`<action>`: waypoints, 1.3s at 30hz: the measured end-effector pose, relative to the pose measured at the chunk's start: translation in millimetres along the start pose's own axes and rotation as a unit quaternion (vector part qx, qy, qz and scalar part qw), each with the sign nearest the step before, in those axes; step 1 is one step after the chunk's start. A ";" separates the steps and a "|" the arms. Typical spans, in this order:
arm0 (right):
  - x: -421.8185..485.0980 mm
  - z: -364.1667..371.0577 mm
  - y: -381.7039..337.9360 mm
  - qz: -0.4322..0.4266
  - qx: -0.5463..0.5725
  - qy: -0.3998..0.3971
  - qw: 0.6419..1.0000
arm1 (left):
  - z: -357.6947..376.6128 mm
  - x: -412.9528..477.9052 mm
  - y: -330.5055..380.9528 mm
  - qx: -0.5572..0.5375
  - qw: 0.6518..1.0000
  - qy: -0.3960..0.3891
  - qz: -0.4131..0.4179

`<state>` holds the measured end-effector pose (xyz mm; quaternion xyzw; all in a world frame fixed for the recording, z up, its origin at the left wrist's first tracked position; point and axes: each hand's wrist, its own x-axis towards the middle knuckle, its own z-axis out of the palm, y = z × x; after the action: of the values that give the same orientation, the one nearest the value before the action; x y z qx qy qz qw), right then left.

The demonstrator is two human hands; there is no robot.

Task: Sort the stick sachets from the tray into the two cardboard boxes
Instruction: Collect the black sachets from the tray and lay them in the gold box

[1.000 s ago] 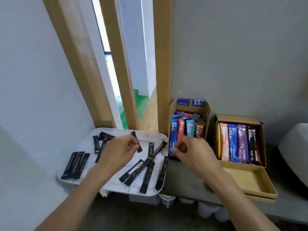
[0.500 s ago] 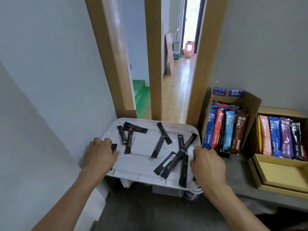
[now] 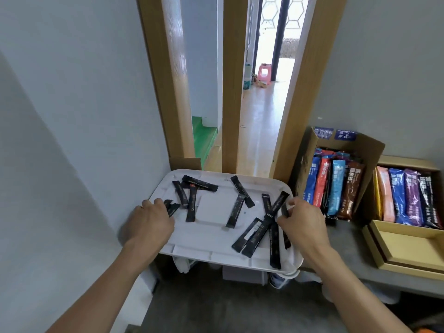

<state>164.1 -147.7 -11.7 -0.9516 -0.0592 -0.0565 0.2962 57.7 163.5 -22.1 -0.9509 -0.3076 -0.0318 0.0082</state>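
About eleven black stick sachets [image 3: 236, 211], one white tray [image 3: 216, 257] and two cardboard boxes [image 3: 371, 150].

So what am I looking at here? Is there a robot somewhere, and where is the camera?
There is no robot here. These are a person's two bare hands, filmed by one wide-angle camera worn on the head, looking forward and down. In front lies a white tray scattered with black stick sachets. The left hand lies over a few at the tray's left edge; whether it grips them is unclear. The right hand pinches one sachet at the right edge. To the right stand a tall cardboard box and a flat cardboard box, both holding colourful sachets.
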 end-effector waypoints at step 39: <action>86.3 74.4 -72.2 -0.010 -0.076 -0.174 0.982 | -9.6 125.9 49.2 -0.026 0.959 -0.074 0.274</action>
<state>244.1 -39.4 -20.0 -0.9660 -0.1147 0.1027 0.2076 187.7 196.8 -4.1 -0.9983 -0.0345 0.0344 -0.0310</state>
